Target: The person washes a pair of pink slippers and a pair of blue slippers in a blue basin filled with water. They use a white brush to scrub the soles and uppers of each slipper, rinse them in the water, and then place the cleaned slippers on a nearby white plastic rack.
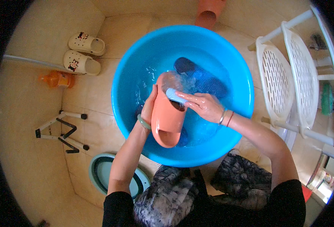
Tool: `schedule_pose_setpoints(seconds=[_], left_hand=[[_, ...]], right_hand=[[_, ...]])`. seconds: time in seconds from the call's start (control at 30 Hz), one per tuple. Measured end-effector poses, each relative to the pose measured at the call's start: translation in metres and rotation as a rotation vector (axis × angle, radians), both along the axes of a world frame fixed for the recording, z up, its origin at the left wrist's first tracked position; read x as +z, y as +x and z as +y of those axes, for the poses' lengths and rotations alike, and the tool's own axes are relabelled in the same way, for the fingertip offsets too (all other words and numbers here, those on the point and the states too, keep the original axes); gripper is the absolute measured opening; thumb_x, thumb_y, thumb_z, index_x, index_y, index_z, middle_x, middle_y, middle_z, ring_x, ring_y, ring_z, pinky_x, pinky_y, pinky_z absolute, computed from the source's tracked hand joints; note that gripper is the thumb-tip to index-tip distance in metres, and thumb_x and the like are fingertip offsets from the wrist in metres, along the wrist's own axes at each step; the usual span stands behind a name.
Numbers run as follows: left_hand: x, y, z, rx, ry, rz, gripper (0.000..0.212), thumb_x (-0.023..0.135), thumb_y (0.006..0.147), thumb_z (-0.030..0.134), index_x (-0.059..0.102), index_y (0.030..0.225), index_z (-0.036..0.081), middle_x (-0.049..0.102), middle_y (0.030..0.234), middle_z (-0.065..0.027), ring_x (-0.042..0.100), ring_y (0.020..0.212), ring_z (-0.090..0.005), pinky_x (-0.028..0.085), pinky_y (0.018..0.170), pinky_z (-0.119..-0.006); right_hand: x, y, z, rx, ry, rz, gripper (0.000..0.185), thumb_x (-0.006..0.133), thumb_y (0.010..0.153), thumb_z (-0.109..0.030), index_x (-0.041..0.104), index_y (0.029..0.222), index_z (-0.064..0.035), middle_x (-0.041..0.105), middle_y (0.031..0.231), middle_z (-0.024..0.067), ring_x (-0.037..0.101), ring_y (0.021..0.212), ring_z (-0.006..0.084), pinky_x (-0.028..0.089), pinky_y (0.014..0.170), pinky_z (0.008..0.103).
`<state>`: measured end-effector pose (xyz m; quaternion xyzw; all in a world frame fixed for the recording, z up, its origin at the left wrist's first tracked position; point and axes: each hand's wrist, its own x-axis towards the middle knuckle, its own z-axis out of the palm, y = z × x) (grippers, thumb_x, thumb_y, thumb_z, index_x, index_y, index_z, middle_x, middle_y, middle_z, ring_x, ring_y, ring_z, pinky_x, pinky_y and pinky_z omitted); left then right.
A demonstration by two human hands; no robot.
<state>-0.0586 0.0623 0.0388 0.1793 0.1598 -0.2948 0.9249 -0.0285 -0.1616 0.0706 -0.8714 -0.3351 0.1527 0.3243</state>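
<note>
An orange slide slipper (169, 119) is tilted over a large blue plastic basin (181, 160), with water in the basin. My left hand (149, 103) grips the slipper along its left side. In my right hand (205, 105) is a light blue brush or scrubber (176, 95), pressed at the slipper's foot opening; its underside is hidden. Water splashes near the slipper's heel. Behind it, a dark blue slipper (201, 75) lies in the water. Another dark item, partly covered by the orange slipper and my left hand, shows in the basin.
White clogs (83, 62) and an orange bottle (57, 79) stand by the left wall. A folding metal stand (62, 132) and a grey-green basin (97, 170) are lower left. A white slotted rack (277, 85) stands right; another orange slipper (208, 17) rests beyond the basin.
</note>
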Motion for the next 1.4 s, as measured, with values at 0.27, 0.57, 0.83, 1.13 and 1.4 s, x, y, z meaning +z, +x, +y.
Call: schedule_pose_setpoints(seconds=[0.27,0.57,0.83,1.13,1.4], left_hand=[[0.032,0.010,-0.006,-0.092,0.019,-0.143,0.058,0.036,0.099,0.050,0.039,0.141,0.010,0.052,0.135,-0.0130,0.055,0.119,-0.0265,0.046,0.101,-0.043],[0.042,-0.002,-0.018,0.028,0.107,-0.130,0.053,0.038,0.100,0.046,0.043,0.139,0.009,0.053,0.133,-0.0125,0.057,0.117,-0.0236,0.047,0.100,-0.038],[0.005,-0.003,0.000,0.091,0.296,0.063,0.060,0.050,0.094,0.054,0.045,0.134,0.010,0.061,0.117,-0.0100,0.062,0.104,-0.0242,0.052,0.089,-0.040],[0.003,-0.003,-0.016,-0.054,0.799,-0.198,0.092,0.078,0.075,0.014,0.021,0.148,0.005,0.050,0.128,-0.0106,0.054,0.113,-0.0228,0.047,0.095,-0.038],[0.022,0.002,-0.043,-0.075,1.032,-0.510,0.104,0.081,0.069,0.017,0.017,0.149,0.000,0.044,0.138,-0.0156,0.048,0.123,-0.0235,0.042,0.102,-0.035]], right_hand=[[0.025,0.027,-0.008,0.166,-0.007,-0.544,0.051,0.060,0.085,-0.021,0.052,0.129,-0.0457,0.057,0.084,0.0032,0.060,0.055,0.0252,0.051,0.044,0.0364],[0.001,0.021,0.001,-0.342,0.130,-0.050,0.042,0.049,0.097,-0.029,0.045,0.139,-0.0280,0.063,0.095,0.0174,0.061,0.079,0.0408,0.051,0.067,0.0479],[-0.074,-0.010,0.007,-0.511,-0.064,0.388,0.040,0.049,0.098,-0.023,0.048,0.137,-0.0168,0.059,0.122,0.0224,0.062,0.105,0.0356,0.049,0.087,0.0405],[-0.014,-0.012,0.013,-0.353,0.356,0.205,0.044,0.052,0.094,-0.017,0.047,0.137,-0.0194,0.059,0.116,0.0205,0.060,0.098,0.0394,0.052,0.077,0.0429],[0.042,0.047,0.011,-0.258,-0.043,-0.252,0.043,0.050,0.096,-0.029,0.044,0.138,-0.0303,0.059,0.079,0.0193,0.060,0.065,0.0418,0.050,0.056,0.0513]])
